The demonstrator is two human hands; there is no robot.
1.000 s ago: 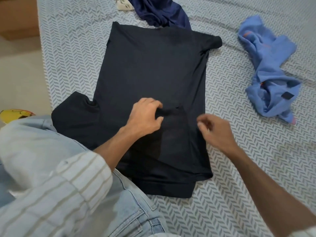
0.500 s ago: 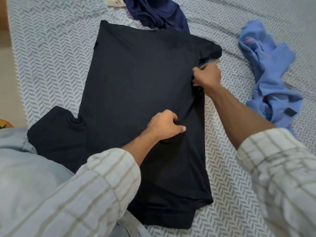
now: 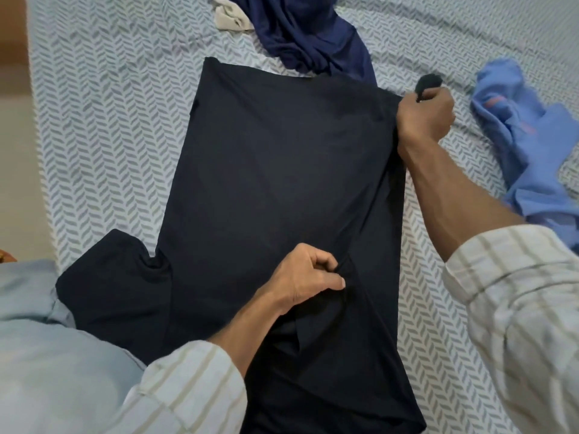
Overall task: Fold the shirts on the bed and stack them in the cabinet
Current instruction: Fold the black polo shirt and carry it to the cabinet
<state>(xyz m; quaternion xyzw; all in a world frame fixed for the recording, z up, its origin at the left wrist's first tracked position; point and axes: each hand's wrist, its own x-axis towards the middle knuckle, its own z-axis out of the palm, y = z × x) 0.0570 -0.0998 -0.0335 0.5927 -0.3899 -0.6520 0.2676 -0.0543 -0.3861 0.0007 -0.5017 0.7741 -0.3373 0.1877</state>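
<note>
Head view: left hand (image 3: 308, 278) pinches the soft, limp black shirt (image 3: 275, 183) mid-body; right hand (image 3: 426, 115) grips its sleeve, good holds for folding.

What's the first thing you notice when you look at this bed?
A big black shirt lies spread flat in the middle of the patterned bed. The left hand pinches its cloth near the bottom, and the right hand grips its far right corner. A crumpled light blue shirt lies at the right, a navy one at the top.
</note>
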